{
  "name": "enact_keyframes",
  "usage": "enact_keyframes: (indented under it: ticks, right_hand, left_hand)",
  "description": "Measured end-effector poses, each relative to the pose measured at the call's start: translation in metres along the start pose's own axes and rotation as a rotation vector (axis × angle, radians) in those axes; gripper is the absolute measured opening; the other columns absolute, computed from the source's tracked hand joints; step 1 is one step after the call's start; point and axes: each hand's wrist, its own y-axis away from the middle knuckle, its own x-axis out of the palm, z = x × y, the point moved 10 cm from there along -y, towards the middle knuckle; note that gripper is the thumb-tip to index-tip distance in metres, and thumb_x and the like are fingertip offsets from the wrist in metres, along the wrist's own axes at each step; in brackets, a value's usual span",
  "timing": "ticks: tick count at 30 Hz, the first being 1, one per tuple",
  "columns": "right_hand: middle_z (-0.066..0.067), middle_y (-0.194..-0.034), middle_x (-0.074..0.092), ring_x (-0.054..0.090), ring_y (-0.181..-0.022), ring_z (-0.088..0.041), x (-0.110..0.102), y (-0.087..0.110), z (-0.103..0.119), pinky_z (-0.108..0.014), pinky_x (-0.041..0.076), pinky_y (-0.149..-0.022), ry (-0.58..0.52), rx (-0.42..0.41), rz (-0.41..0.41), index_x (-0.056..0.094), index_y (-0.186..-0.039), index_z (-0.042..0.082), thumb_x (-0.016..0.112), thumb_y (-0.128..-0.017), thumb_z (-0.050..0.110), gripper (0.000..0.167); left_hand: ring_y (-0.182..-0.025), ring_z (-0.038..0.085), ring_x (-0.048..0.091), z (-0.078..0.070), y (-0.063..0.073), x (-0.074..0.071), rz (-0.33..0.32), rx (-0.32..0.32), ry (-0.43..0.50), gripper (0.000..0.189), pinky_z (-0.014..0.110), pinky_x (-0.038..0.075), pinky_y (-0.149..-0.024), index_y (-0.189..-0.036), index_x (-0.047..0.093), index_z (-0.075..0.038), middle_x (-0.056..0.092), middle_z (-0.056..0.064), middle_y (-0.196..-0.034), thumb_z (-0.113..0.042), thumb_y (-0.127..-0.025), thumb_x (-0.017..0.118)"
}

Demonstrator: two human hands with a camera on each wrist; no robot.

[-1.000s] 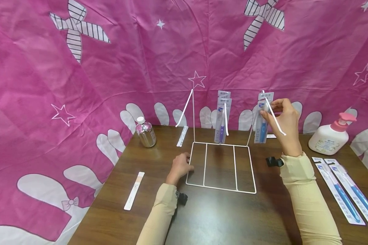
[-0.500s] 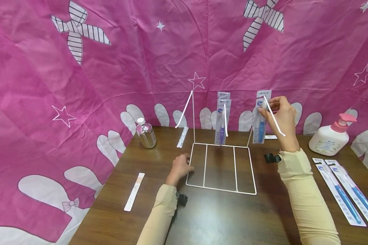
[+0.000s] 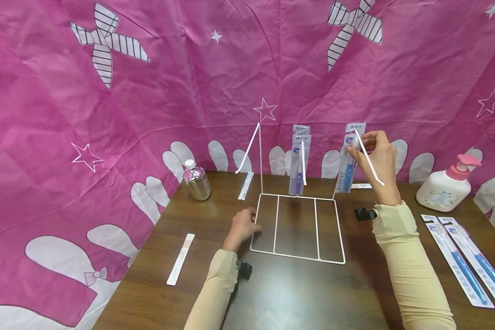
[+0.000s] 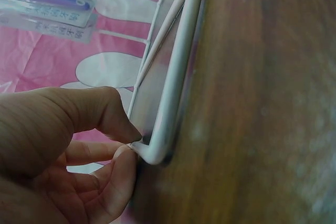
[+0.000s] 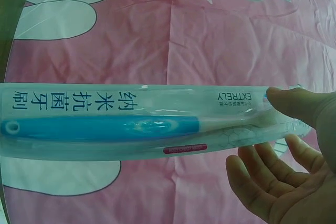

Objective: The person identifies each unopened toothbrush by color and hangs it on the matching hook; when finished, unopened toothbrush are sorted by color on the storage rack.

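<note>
A person's right hand (image 3: 377, 153) pinches a blue toothbrush pack (image 3: 346, 172) by its upper part between thumb and forefinger, the other fingers held away from the plastic in the right wrist view. Read from the middle of the base of a white wire rack (image 3: 276, 224) in the head view, the pack stands near one o'clock, its top just behind the near length of a rod (image 3: 369, 158), its foot angled toward seven. Compared with a second ago, hand and pack sit slightly nearer nine o'clock, and the pack leans more. At nine o'clock, the left hand (image 3: 243, 223) pinches the rack's wire with thumb and forefinger, its place unchanged. At twelve, purple toothbrush packs (image 3: 294, 169) hang one behind another, as they did earlier. Farther out on the wooden bench (image 3: 288, 298), a silver bottle (image 3: 198, 183) with a white cap stands at ten o'clock, a white pump bottle (image 3: 441, 190) with a pink top between two and three, and two flat toothbrush packs (image 3: 458, 259) lie side by side just past three. A narrow white packet (image 3: 180, 260) lies between eight and nine. Pink cloth (image 3: 214, 101) printed with bows and stars hangs behind.
</note>
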Motion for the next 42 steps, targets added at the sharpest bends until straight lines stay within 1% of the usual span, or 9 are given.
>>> enact_keyframes:
  ticks: [8, 18, 22, 26, 30, 32, 34, 37, 42]
  right_hand:
    - [-0.016, -0.096, 0.063, 0.049, -0.08, 0.001, 0.003, 0.002, -0.004, -0.023, 0.036, -0.076, -0.007, 0.02, -0.018, 0.051, -0.124, -0.005, 0.084, -0.081, 0.01, 0.056]
    - [-0.02, -0.098, 0.064, 0.048, -0.075, 0.01, 0.004, 0.004, -0.016, -0.015, 0.039, -0.073, -0.053, 0.018, 0.014, 0.052, -0.124, -0.006, 0.083, -0.079, 0.007, 0.056]
    - [-0.025, -0.102, 0.066, 0.05, -0.078, 0.007, 0.003, 0.009, -0.031, -0.014, 0.039, -0.074, -0.047, 0.035, 0.058, 0.052, -0.124, -0.006, 0.082, -0.081, 0.011, 0.055]
    - [-0.026, -0.105, 0.067, 0.048, -0.078, 0.009, 0.001, 0.018, -0.052, -0.016, 0.038, -0.073, 0.025, 0.065, 0.123, 0.053, -0.123, -0.007, 0.082, -0.084, 0.015, 0.053]
    - [-0.03, -0.105, 0.066, 0.045, -0.071, 0.013, -0.002, 0.029, -0.08, -0.027, 0.039, -0.075, 0.096, 0.105, 0.214, 0.054, -0.123, -0.008, 0.079, -0.086, 0.016, 0.05]
    - [-0.031, -0.104, 0.066, 0.056, -0.074, 0.001, -0.004, 0.035, -0.097, -0.036, 0.041, -0.078, 0.129, 0.129, 0.256, 0.054, -0.122, -0.008, 0.077, -0.087, 0.017, 0.049]
    - [-0.033, -0.104, 0.065, 0.064, -0.082, -0.018, -0.005, 0.04, -0.114, -0.045, 0.04, -0.081, 0.164, 0.14, 0.299, 0.053, -0.12, -0.009, 0.075, -0.087, 0.018, 0.048]
    - [-0.036, -0.105, 0.062, 0.06, -0.095, -0.047, -0.009, 0.049, -0.14, -0.054, 0.041, -0.083, 0.2, 0.162, 0.379, 0.052, -0.118, -0.013, 0.073, -0.089, 0.019, 0.048]
    - [-0.041, -0.106, 0.058, 0.057, -0.095, -0.055, -0.028, 0.068, -0.175, -0.061, 0.044, -0.08, 0.304, 0.203, 0.496, 0.052, -0.114, -0.018, 0.071, -0.09, 0.023, 0.051]
  left_hand:
    - [-0.075, 0.023, 0.055, 0.002, 0.001, -0.001, -0.002, -0.002, -0.006, 0.048, 0.041, 0.048, -0.072, -0.113, 0.067, 0.001, 0.061, 0.002, -0.083, -0.008, -0.069, 0.083]
    - [-0.076, 0.025, 0.055, 0.002, 0.003, -0.005, -0.002, -0.002, 0.016, 0.049, 0.042, 0.048, -0.071, -0.115, 0.067, 0.002, 0.063, 0.006, -0.086, -0.008, -0.069, 0.082]
    - [-0.076, 0.025, 0.055, 0.002, 0.003, -0.007, -0.008, -0.001, 0.024, 0.049, 0.042, 0.048, -0.071, -0.116, 0.067, 0.003, 0.062, 0.005, -0.085, -0.007, -0.069, 0.082]
    - [-0.075, 0.025, 0.056, 0.004, 0.002, -0.009, -0.011, -0.003, 0.025, 0.049, 0.042, 0.049, -0.071, -0.115, 0.067, 0.002, 0.061, 0.004, -0.084, -0.008, -0.069, 0.082]
    - [-0.076, 0.026, 0.057, 0.004, 0.001, -0.01, -0.015, 0.001, 0.014, 0.05, 0.043, 0.049, -0.072, -0.115, 0.068, 0.002, 0.063, 0.004, -0.084, -0.009, -0.068, 0.082]
    - [-0.076, 0.026, 0.057, 0.004, 0.0, -0.011, -0.015, 0.0, 0.011, 0.05, 0.044, 0.049, -0.073, -0.115, 0.068, 0.001, 0.063, 0.004, -0.084, -0.009, -0.068, 0.082]
    - [-0.076, 0.026, 0.057, 0.004, 0.0, -0.011, -0.015, -0.003, 0.013, 0.05, 0.044, 0.05, -0.073, -0.115, 0.068, 0.002, 0.063, 0.005, -0.084, -0.009, -0.069, 0.082]
    - [-0.077, 0.026, 0.057, 0.004, -0.001, -0.012, -0.016, -0.005, 0.017, 0.05, 0.043, 0.05, -0.073, -0.115, 0.067, 0.002, 0.063, 0.005, -0.085, -0.008, -0.069, 0.083]
    - [-0.077, 0.026, 0.058, 0.004, -0.003, -0.01, -0.014, -0.002, 0.004, 0.051, 0.043, 0.05, -0.073, -0.116, 0.067, 0.003, 0.063, 0.005, -0.086, -0.008, -0.069, 0.084]
